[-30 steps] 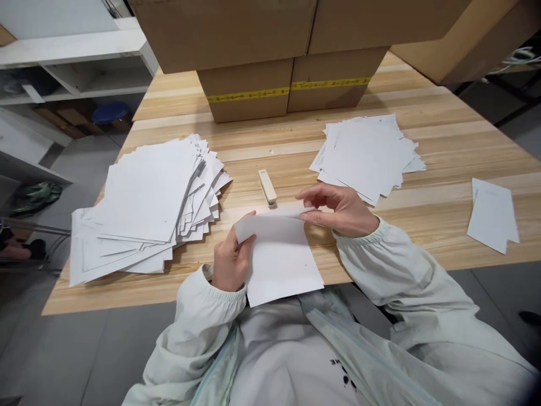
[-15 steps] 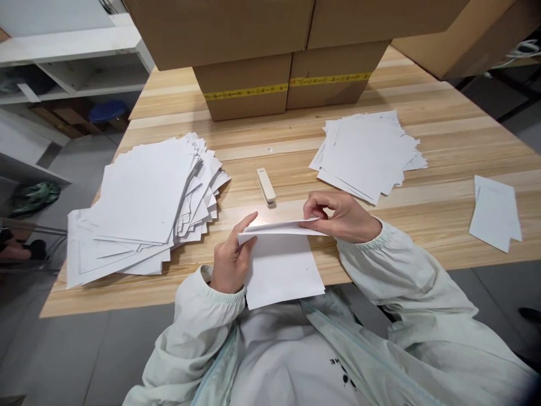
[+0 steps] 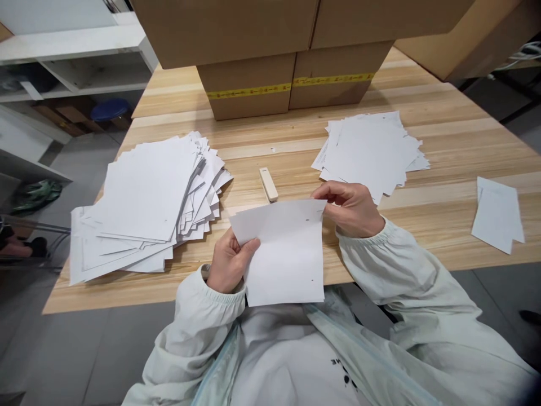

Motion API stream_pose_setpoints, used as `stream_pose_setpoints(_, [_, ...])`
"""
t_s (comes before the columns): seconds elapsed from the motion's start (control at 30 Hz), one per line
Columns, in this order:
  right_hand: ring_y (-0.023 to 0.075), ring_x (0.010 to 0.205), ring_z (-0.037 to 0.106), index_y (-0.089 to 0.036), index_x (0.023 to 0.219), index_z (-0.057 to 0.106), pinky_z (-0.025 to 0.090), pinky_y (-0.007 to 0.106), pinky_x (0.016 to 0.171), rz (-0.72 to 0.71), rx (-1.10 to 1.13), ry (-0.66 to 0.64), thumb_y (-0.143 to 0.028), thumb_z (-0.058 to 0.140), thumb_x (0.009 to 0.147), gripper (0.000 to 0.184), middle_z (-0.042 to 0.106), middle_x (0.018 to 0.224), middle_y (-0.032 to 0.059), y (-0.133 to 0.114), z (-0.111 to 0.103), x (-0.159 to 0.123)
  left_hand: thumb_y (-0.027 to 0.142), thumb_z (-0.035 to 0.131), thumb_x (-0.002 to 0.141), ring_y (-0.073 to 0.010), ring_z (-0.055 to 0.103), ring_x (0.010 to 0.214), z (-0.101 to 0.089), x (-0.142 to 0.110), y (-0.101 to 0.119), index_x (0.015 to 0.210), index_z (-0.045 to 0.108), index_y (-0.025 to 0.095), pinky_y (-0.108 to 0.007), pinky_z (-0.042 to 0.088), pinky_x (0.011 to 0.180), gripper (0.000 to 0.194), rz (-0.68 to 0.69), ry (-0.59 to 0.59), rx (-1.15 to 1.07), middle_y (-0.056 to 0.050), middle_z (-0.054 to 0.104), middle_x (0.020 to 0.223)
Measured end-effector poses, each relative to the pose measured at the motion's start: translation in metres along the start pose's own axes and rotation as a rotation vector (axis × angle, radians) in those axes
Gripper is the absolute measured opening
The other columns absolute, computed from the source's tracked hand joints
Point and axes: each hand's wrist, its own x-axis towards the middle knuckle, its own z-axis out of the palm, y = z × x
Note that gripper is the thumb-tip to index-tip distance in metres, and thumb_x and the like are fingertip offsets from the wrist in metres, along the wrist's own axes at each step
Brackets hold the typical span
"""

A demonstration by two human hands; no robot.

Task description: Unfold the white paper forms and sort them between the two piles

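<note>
Several white paper sheets [image 3: 283, 254], lying together as a thin set, are held up over the table's front edge, with small dark marks near their right side. My left hand [image 3: 232, 259] grips their left edge, thumb on top and fingers underneath. At the top right corner, my right hand [image 3: 353, 208] pinches the sheets between thumb and fingers. Just beyond the paper lies a cream stapler [image 3: 267, 184], its near end at the sheets' top edge.
A tall, untidy paper pile [image 3: 143, 186] stands on the left of the wooden table [image 3: 287, 135]. A lower paper pile [image 3: 367, 152] lies at the back right, and two small paper pieces [image 3: 497, 214] at far right. Cardboard boxes [image 3: 249, 104] are stacked at the back.
The sheets' upper part was folded over toward me half a second ago; now it is opened out nearly flat. My right hand has risen slightly with the corner, while my left keeps its grip.
</note>
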Motion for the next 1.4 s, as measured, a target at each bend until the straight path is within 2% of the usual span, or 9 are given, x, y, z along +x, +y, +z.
stream_pose_setpoints(0.07, [0.0132,0.063,0.055,-0.02,0.073,0.067,0.046,0.028,0.059,0.023,0.048,-0.011,-0.053,0.085,0.072,0.037,0.065,0.07,0.0021,-0.001,0.0,0.0,0.035,0.08,0.079,-0.0203,0.072,0.074,0.0,0.0,0.001,0.104,0.069,0.015,-0.029,0.057,0.063,0.033,-0.032,-0.014,-0.018,-0.008,0.078,0.089])
stream_pose_setpoints(0.23, [0.012,0.066,0.053,-0.019,0.064,0.056,0.044,0.027,0.061,0.03,0.165,-0.342,-0.053,0.085,0.072,0.045,0.057,0.07,0.0013,-0.007,-0.007,0.005,0.029,0.076,0.082,-0.0184,0.069,0.078,-0.001,0.0,0.001,0.102,0.071,0.015,-0.027,0.055,0.068,0.025,0.001,-0.055,0.087,-0.006,0.076,0.091])
stream_pose_setpoints(0.33, [0.0097,0.061,0.047,-0.019,0.066,0.056,0.038,0.026,0.056,0.076,0.193,-0.406,-0.053,0.084,0.074,0.045,0.052,0.068,-0.0007,-0.007,-0.01,0.006,0.028,0.074,0.084,-0.0161,0.066,0.073,-0.001,-0.001,0.001,0.105,0.07,0.015,-0.026,0.053,0.066,0.025,-0.018,-0.102,0.063,-0.004,0.075,0.088])
stream_pose_setpoints(0.57, [0.0076,0.057,0.038,-0.019,0.065,0.052,0.03,0.024,0.053,0.136,0.243,-0.347,-0.052,0.094,0.06,0.053,0.045,0.064,-0.0046,-0.002,-0.006,0.006,0.031,0.078,0.082,-0.0193,0.072,0.082,-0.001,-0.001,0.004,0.112,0.067,0.015,-0.027,0.057,0.068,0.035,-0.076,-0.149,-0.049,-0.009,0.078,0.099])
stream_pose_setpoints(0.8, [0.005,0.051,0.031,-0.019,0.066,0.052,0.024,0.022,0.048,0.181,0.296,-0.318,-0.051,0.097,0.051,0.057,0.038,0.058,-0.0088,-0.002,0.001,0.007,0.026,0.082,0.08,-0.0164,0.074,0.079,0.001,-0.001,0.007,0.111,0.068,0.016,-0.024,0.058,0.069,0.036,-0.114,-0.191,-0.18,-0.006,0.079,0.095])
stream_pose_setpoints(1.0, [0.0049,0.052,0.035,-0.019,0.068,0.058,0.029,0.021,0.047,0.214,0.365,-0.235,-0.039,0.1,0.046,0.052,0.047,0.06,-0.0069,-0.004,0.005,0.006,0.024,0.083,0.079,-0.0182,0.076,0.084,0.001,-0.001,0.009,0.115,0.067,0.017,-0.025,0.06,0.075,0.041,-0.169,-0.201,-0.261,-0.008,0.08,0.103])
stream_pose_setpoints(1.2, [0.0105,0.066,0.05,-0.02,0.073,0.066,0.039,0.023,0.055,0.13,0.381,-0.018,-0.036,0.096,0.052,0.04,0.059,0.074,-0.0011,0.005,0.004,0.011,0.023,0.085,0.076,-0.0193,0.077,0.088,-0.001,0.0,0.006,0.112,0.069,0.017,-0.026,0.061,0.077,0.04,-0.163,-0.158,-0.308,-0.009,0.08,0.104])
stream_pose_setpoints(1.3, [0.0119,0.066,0.05,-0.022,0.076,0.069,0.039,0.024,0.055,0.066,0.343,-0.013,-0.038,0.092,0.058,0.034,0.059,0.073,-0.0007,0.011,0.001,0.012,0.023,0.086,0.075,-0.0192,0.077,0.086,-0.001,0.0,0.006,0.112,0.069,0.017,-0.026,0.061,0.076,0.041,-0.161,-0.131,-0.311,-0.009,0.08,0.105])
stream_pose_setpoints(1.4, [0.014,0.07,0.055,-0.022,0.081,0.071,0.044,0.027,0.06,0.029,0.296,-0.052,-0.043,0.088,0.067,0.03,0.063,0.076,0.0008,0.012,0.0,0.011,0.023,0.088,0.073,-0.0198,0.077,0.088,-0.001,0.001,0.005,0.113,0.069,0.016,-0.028,0.061,0.078,0.044,-0.153,-0.087,-0.309,-0.01,0.08,0.106])
